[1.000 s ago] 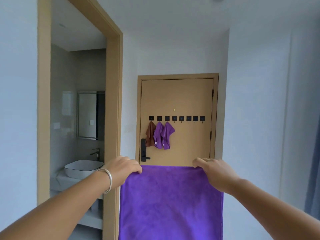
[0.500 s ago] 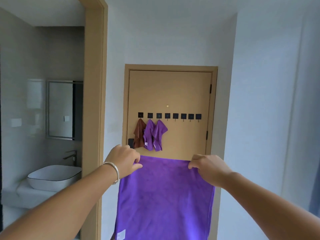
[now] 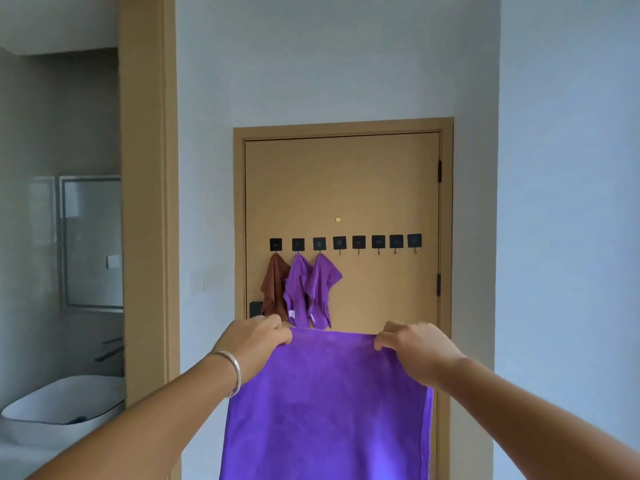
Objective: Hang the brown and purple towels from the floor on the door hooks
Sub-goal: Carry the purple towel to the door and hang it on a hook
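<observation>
A purple towel [image 3: 329,410] hangs flat in front of me, stretched by its top edge. My left hand [image 3: 254,339] pinches the top left corner and my right hand [image 3: 417,348] pinches the top right corner. Ahead stands a tan door [image 3: 381,188] with a row of several black hooks [image 3: 358,242]. On the three leftmost hooks hang a brown towel [image 3: 273,287] and two purple towels [image 3: 296,289] [image 3: 322,289]. The hooks to the right of them are bare. The held towel hides the door's lower part.
A tan door frame [image 3: 149,202] on the left opens into a bathroom with a white basin [image 3: 59,410] and a mirror [image 3: 91,240]. Pale walls close the narrow corridor on both sides. A black door handle [image 3: 255,308] shows beside the brown towel.
The view has moved closer to the door, which looks larger now. Both hands keep pinching the purple towel's top corners, now slightly nearer together.
</observation>
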`<state>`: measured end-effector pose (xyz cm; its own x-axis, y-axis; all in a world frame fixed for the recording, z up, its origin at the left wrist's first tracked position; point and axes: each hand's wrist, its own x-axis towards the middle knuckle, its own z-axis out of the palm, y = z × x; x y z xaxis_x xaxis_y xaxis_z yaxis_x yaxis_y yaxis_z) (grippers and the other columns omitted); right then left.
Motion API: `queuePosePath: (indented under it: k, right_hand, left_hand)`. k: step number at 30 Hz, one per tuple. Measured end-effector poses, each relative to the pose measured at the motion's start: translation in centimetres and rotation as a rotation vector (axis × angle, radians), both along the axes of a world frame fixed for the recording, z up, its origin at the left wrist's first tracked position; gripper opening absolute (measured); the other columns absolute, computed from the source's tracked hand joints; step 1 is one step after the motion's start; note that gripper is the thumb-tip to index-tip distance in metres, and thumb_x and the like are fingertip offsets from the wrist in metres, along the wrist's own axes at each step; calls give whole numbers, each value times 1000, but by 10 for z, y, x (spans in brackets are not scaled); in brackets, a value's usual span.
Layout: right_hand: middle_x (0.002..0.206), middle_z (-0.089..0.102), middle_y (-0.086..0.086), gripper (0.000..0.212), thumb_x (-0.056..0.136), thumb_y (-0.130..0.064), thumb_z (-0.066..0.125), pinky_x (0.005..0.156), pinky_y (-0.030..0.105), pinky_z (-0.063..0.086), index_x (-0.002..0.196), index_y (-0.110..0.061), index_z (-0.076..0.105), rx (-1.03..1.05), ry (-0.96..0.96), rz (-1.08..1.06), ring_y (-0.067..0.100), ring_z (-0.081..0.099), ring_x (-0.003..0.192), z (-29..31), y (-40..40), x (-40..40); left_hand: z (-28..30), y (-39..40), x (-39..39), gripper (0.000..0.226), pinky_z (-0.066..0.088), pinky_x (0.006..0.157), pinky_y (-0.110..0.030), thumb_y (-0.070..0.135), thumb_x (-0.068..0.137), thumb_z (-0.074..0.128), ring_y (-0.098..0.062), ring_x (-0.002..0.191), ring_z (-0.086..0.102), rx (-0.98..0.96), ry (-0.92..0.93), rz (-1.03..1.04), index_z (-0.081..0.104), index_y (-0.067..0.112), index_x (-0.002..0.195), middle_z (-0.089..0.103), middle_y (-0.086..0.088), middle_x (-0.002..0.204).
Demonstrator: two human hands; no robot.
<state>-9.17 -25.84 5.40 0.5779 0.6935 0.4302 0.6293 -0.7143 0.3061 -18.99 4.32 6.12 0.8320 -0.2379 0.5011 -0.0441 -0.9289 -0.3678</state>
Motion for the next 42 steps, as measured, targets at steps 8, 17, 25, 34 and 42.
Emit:
queuePosePath:
  k: [8,17,25,34,42]
  right_hand:
    - [112,53,-3,54,92,-2,39,68,31,43,132,-38,45,-16,-72,-4,25,60,86,19,30,123]
    - [114,53,-3,54,94,-4,40,78,33,50,136,-38,42,-34,-71,-38,25,60,89,11,63,255]
    - [120,52,-3,56,94,-5,41,77,32,50,138,-40,40,-31,-64,-162,25,60,93,25,96,380]
    - [115,52,-3,54,94,-7,41,70,29,45,138,-40,41,-15,-84,-239,26,60,88,33,125,489]
    - [114,52,1,53,93,-6,40,69,30,40,137,-35,41,0,-144,-239,26,61,86,33,149,585]
  left_hand:
    - [12,10,119,59,35,63,-24,0,89,45,-15,80,43,-13,38,-7,40,33,137,51,1,107]
    - [4,57,272,88,48,61,-31,-11,79,48,-16,76,43,21,116,-11,23,40,145,39,4,98]
    - [23,99,430,90,35,58,-31,-11,80,45,-16,76,38,43,118,-97,19,43,147,29,7,96]
    - [34,122,555,94,38,61,-32,-11,81,47,-17,80,40,48,136,-138,10,41,150,33,3,104]
    - [30,133,648,93,40,61,-33,-9,82,49,-22,95,51,49,143,-67,9,37,151,38,-3,126]
